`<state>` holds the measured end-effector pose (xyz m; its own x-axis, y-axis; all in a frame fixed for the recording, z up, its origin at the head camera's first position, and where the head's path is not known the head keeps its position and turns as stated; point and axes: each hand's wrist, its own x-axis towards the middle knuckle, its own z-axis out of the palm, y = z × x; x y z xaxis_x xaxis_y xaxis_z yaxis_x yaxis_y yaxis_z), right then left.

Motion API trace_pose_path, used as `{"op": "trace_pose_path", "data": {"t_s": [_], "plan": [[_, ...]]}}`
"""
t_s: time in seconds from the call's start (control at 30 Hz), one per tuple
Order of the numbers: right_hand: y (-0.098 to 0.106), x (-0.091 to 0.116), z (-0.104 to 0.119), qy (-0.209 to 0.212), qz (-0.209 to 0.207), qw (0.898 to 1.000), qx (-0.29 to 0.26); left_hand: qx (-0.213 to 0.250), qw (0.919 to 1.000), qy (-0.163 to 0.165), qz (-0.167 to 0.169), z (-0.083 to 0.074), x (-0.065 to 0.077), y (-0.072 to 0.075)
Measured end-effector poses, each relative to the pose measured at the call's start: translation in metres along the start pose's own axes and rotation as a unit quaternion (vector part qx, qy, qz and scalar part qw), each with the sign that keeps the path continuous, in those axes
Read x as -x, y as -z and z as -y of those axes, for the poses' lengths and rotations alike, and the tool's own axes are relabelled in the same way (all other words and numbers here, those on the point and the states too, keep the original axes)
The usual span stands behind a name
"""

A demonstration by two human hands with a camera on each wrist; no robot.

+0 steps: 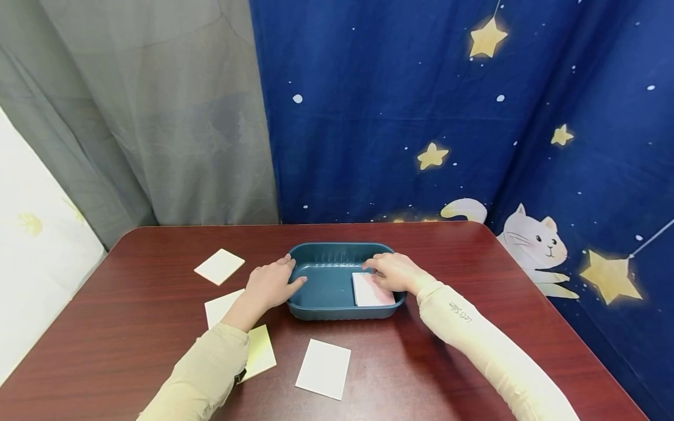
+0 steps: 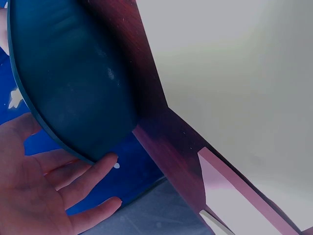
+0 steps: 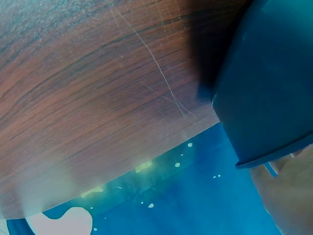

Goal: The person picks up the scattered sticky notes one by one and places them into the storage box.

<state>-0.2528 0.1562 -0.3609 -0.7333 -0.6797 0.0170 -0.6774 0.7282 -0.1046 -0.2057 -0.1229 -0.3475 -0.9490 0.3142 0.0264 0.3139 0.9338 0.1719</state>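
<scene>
A dark teal plastic basin stands on the table, with a white and pinkish square note pad lying flat at its right end. My left hand rests at the basin's left rim, its fingers spread in the left wrist view. My right hand reaches over the right rim, its fingers slightly bent above the pad and partly covering it. The right wrist view shows the basin's outer wall hiding most of that hand, so its contact with the pad is unclear.
On the reddish-brown table lie a pale pad at the back left, another pale pad and a yellow pad partly under the left arm, and a white pad in front. Curtains hang behind.
</scene>
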Motion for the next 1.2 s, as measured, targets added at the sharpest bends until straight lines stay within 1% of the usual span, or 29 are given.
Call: {"op": "trace_pose_path", "data": {"t_s": [0.27, 0.4, 0.7, 0.87, 1.03, 1.2], "plan": [[0.009, 0.009, 0.000, 0.007, -0.027, 1.000, 0.003, -0.001, 1.0000, 0.002, -0.003, -0.001, 0.001, 0.000], [0.015, 0.015, -0.001, 0.003, -0.046, 0.999, 0.012, -0.001, 1.0000, 0.002, -0.004, -0.002, 0.001, 0.001], [0.016, 0.030, -0.009, -0.031, -0.088, 0.995, 0.038, -0.003, 1.0000, 0.003, -0.007, -0.003, 0.003, 0.000], [0.014, 0.039, -0.012, -0.038, -0.114, 0.992, 0.029, -0.006, 0.9999, 0.003, -0.011, -0.004, 0.004, -0.001], [0.012, 0.045, -0.013, -0.042, -0.114, 0.993, 0.012, -0.006, 0.9999, 0.003, -0.011, -0.005, 0.005, 0.000], [0.012, 0.049, -0.012, -0.044, -0.112, 0.993, 0.006, 0.002, 0.9999, 0.004, -0.012, -0.004, 0.006, -0.003]]}}
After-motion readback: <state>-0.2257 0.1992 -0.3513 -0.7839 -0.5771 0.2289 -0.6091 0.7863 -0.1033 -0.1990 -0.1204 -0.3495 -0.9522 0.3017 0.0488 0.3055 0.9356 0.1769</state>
